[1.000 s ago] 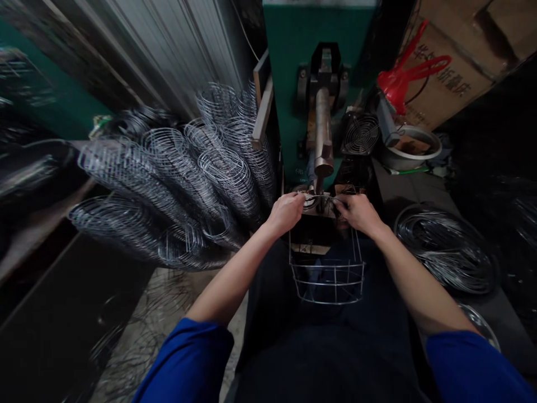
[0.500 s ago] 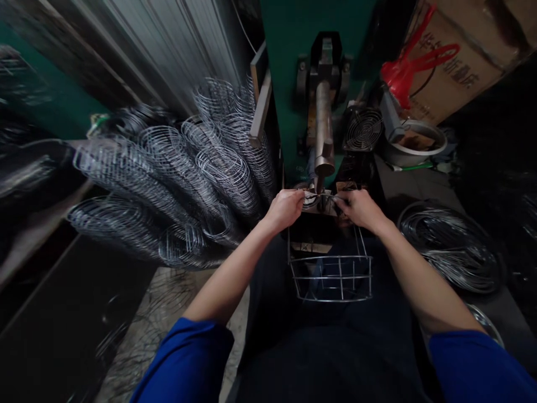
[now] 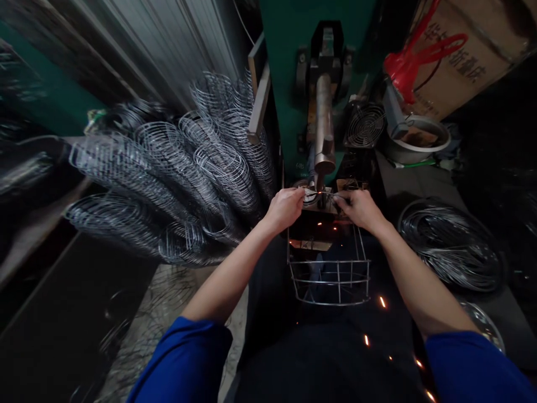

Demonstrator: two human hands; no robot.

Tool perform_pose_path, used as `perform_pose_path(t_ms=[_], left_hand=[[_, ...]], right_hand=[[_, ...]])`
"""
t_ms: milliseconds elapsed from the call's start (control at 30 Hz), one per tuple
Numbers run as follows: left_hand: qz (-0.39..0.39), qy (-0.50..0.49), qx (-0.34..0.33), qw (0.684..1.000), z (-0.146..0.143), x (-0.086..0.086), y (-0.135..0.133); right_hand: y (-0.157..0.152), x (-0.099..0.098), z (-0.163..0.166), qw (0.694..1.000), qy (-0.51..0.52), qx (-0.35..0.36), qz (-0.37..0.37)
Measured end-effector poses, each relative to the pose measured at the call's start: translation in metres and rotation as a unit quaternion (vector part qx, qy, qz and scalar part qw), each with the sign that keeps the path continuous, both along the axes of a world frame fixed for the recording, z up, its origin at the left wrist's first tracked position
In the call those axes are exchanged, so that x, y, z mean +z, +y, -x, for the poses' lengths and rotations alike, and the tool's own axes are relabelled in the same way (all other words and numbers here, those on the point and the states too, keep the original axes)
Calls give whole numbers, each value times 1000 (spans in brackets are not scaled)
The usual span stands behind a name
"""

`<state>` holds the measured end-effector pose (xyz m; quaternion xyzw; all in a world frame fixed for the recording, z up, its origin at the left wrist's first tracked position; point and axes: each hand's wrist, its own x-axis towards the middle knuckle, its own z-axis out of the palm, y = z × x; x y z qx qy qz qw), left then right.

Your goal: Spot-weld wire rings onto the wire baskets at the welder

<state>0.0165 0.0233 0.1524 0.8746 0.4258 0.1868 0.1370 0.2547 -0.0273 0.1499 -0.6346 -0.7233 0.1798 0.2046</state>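
Observation:
Both my hands pinch a wire frame at the tip of a spot welder (image 3: 324, 123), whose upper rod points down between them. My left hand (image 3: 287, 210) closes on the left part of the wire, and my right hand (image 3: 361, 210) closes on the right part. An orange glow shows where the wire meets the welder tip. Below my hands hangs the wire basket (image 3: 339, 282) with its grid of thin bars, in front of my dark apron. Bright sparks fly down across my lap. The exact grip of the fingertips is too small to make out.
Stacks of wire rings (image 3: 226, 168) stand close on the left. To the right lie a coil of cut wires (image 3: 448, 246) and a metal bowl (image 3: 440, 140). A red plastic piece (image 3: 405, 73) sits before a cardboard box (image 3: 470, 61). A fan grille (image 3: 364, 126) is beside the welder.
Sparks and an orange glow have appeared at the welder tip. My hands stay nearly still on the wire, and the hanging basket has shifted very slightly. The view has tilted a little.

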Motion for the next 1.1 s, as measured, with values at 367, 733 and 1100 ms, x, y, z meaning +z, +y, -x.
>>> perform_pose_path(t_ms=[367, 733, 1100], left_hand=[[24, 44, 14, 999, -2, 9, -4], [50, 29, 23, 998, -2, 10, -4], [88, -98, 67, 989, 4, -5, -6]], right_hand=[[0, -4, 1, 1000, 21, -9, 1], [3, -10, -1, 995, 101, -1, -23], [-55, -32, 5, 906, 407, -84, 76]])
